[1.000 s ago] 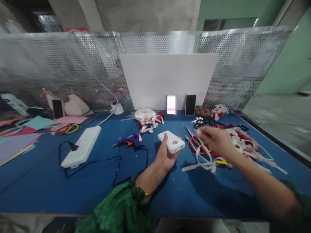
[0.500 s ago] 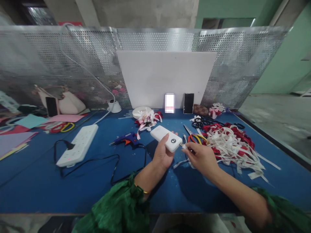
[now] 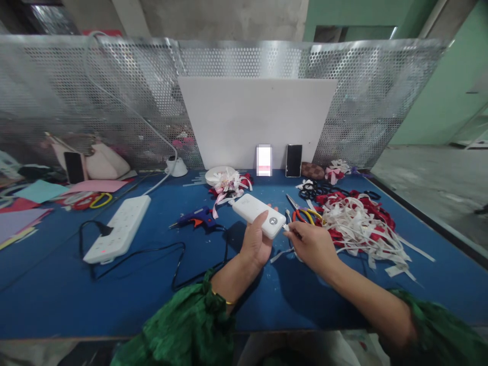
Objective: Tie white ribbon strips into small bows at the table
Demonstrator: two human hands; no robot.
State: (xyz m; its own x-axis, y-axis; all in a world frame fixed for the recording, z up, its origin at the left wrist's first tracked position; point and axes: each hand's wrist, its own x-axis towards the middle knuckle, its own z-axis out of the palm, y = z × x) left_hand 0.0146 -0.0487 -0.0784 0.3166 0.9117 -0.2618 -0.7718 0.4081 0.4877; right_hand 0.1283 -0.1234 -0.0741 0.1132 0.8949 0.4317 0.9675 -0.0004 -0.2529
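A white power bank (image 3: 253, 209) with a small round display rests in my left hand (image 3: 256, 241), thumb on top and fingers beneath. My right hand (image 3: 310, 244) pinches a white cable plug (image 3: 286, 227) at the power bank's right end. Whether the plug is inside the port cannot be made out. Just beyond my right hand lie scissors (image 3: 305, 213) with red and yellow handles. To the left of the power bank, a blue glue gun (image 3: 196, 219) with an orange trigger lies on the table.
On the blue table (image 3: 133, 305), a white power strip (image 3: 120, 229) with a black plug stands left. White and red ribbons (image 3: 362, 223) are heaped at right. Two phones lean against a white board (image 3: 259, 117). A dish (image 3: 219, 174) with ribbon bows sits before it.
The plug in my right hand stays at the power bank's end, with barely any shift of either hand. The whole view has moved slightly.
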